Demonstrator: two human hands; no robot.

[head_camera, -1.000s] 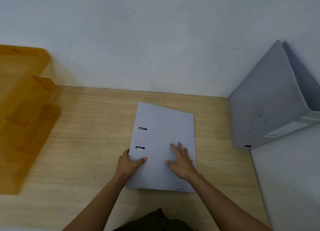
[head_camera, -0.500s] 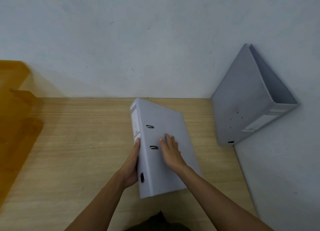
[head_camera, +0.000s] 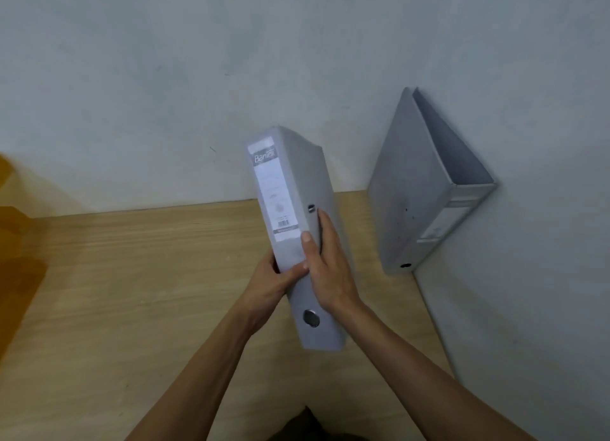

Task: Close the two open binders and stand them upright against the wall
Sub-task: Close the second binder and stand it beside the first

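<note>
A closed grey lever-arch binder is held up off the wooden desk, spine towards me, its label and finger hole showing, top end tilted towards the back wall. My left hand grips its left side, thumb across the spine. My right hand clasps its right cover with the thumb on the spine. A second grey binder stands upright in the right corner, leaning against the right wall, spine facing out.
An orange translucent tray sits at the desk's left edge, blurred. Bare desk lies between the held binder and the standing one. A dark piece of clothing shows at the bottom edge.
The binder lay flat under both hands, then was tipped onto its edge; now both hands have lifted it upright, spine towards me. The view has shifted right.
</note>
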